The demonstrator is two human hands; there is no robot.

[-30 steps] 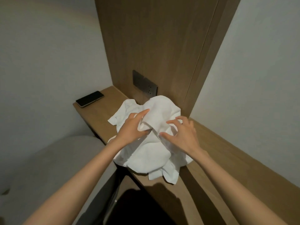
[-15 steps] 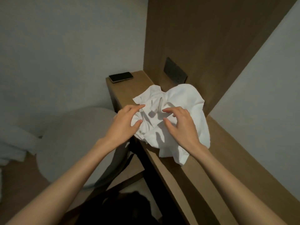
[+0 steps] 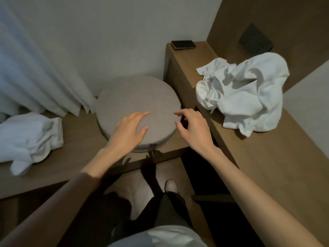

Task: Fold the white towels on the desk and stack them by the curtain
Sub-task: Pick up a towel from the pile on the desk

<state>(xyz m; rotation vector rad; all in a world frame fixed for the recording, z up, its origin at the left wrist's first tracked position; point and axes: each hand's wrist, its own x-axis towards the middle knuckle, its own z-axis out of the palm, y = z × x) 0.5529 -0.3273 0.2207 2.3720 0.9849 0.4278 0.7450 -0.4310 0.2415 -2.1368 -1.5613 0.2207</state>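
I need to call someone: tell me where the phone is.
In the head view, the black phone lies flat at the desk's far end, against the wall, beyond the crumpled white towel.

No text, label, brand, number or sign can be read anywhere. The dark phone (image 3: 183,44) lying on the surface (image 3: 267,157) has a blank face, and the dark wall plate (image 3: 255,41) above it carries no legible marking.

Dim room: white wall (image 3: 106,32), wood panel (image 3: 284,18) with dark socket plate (image 3: 255,41) upper right, round grey cushion (image 3: 137,104) on low wood bench (image 3: 71,157), dark floor below.
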